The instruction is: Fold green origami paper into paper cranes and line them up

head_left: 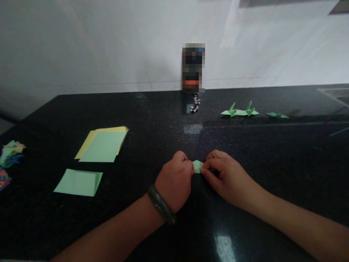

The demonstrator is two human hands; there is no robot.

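Between my two hands a small piece of folded green paper (197,166) lies low at the black countertop, partly covered by my fingers. My left hand (176,178), a dark bangle (161,204) round its wrist, is closed on the paper's left side, its fingertips mostly hidden. On the opposite side, the thumb and forefinger of my right hand (226,173) pinch the paper's right edge. Farther back on the right sit folded green paper cranes (240,112), two of them side by side, with another flatter folded green piece (277,115) beyond.
To the left lies a stack of green and yellow paper sheets (103,145), with a folded green sheet (77,182) nearer me. Crumpled coloured paper (12,153) is at the far left edge. A blurred phone-like object (193,69) leans on the wall, a beaded strap (195,104) below it.
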